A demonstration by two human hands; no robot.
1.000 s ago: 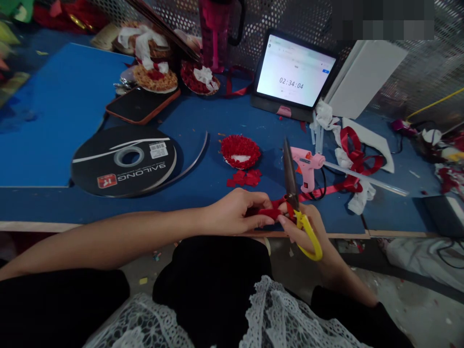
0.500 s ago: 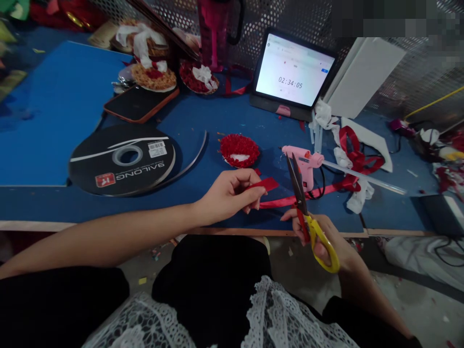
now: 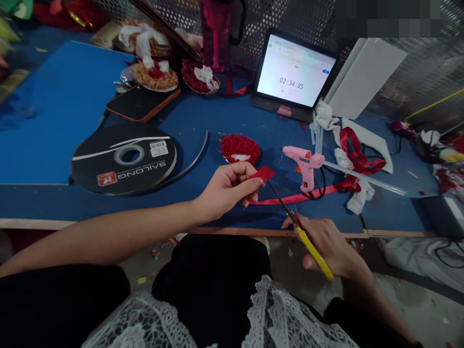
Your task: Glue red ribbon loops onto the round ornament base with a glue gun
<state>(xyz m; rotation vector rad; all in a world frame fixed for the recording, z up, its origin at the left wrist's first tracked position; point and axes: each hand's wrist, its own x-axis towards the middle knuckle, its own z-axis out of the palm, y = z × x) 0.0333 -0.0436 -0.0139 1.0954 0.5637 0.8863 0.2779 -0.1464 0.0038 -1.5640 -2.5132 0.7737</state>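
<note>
Pinched between the thumb and fingers of my left hand (image 3: 234, 186) is the end of a red ribbon (image 3: 266, 174). More of this ribbon's colour runs below the hand along the table toward the right. My right hand (image 3: 324, 241) is closed on yellow-handled scissors (image 3: 290, 214), their blades pointing up and left so that the tips meet the ribbon's end. From this angle I cannot tell how far the blades are apart. Just beyond my left hand lies a round piece covered in red shreds (image 3: 240, 148), with a white patch at its near edge.
A pink glue gun (image 3: 304, 164) with a long clear stick lies right of centre. On the left rests a black ribbon spool (image 3: 126, 158). Behind stand a tablet (image 3: 295, 70) and a phone (image 3: 143, 102). Tangled red ribbon (image 3: 357, 150) lies at right. The table's front edge is close.
My right hand has turned the scissors, bringing the blades left from in front of the glue gun to the ribbon's end. My left hand has shifted slightly up and left with the ribbon.
</note>
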